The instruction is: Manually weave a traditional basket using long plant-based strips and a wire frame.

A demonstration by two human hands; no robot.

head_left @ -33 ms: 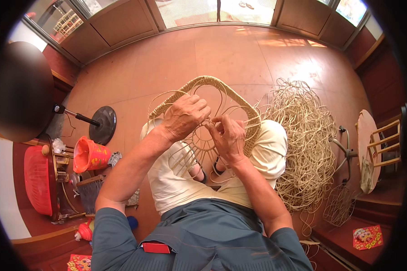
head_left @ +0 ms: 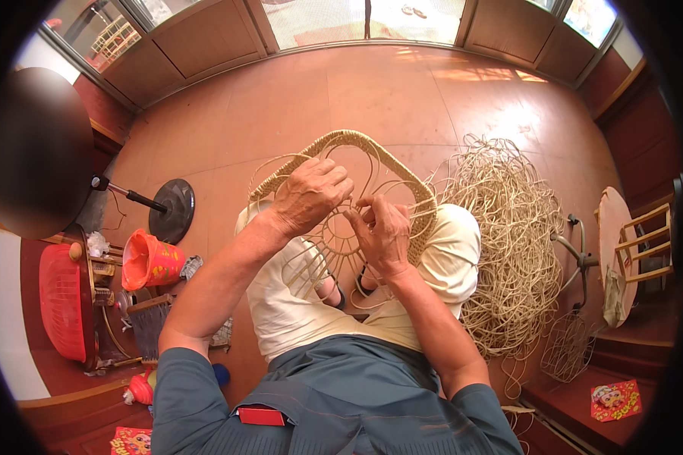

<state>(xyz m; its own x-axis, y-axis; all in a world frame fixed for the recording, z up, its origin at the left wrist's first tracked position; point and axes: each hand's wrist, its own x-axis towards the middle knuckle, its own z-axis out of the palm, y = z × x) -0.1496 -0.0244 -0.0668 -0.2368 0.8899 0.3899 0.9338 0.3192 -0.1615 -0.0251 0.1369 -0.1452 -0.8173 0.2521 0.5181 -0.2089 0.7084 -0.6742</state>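
Barely a flicker since the earlier frame: the whole view is shifting by a hair, while both hands are keeping the same spot over the work. And here is that work, a woven basket (head_left: 347,137) with a thick straw-coloured rim, resting on the lap and leaning between the knees, its unfinished cords (head_left: 341,252) fanning out in rings and spokes. Left hand (head_left: 313,196) now: it is bending over the middle, its grip closed on the cords, with the fingertips hiding underneath. Right hand (head_left: 385,231) is working just beside it, thumb and bent fingers pinching the cords, the two hands almost meeting. Loose loops are arching out around both.

Below, the pale trousers (head_left: 451,243) are framing the basket, and a red packet (head_left: 262,416) is peeking from the pocket of the dark blue-grey shirt (head_left: 326,394). Over on the right, a big tangled heap of cord (head_left: 512,250) is sprawling across the reddish floor (head_left: 281,114), and beyond it a stool (head_left: 613,254) is showing its round seat. Swinging left, a red bucket (head_left: 146,260) with yellow markings is sitting near a round black base (head_left: 172,211), and a red plastic basket (head_left: 62,302) is standing farther out.
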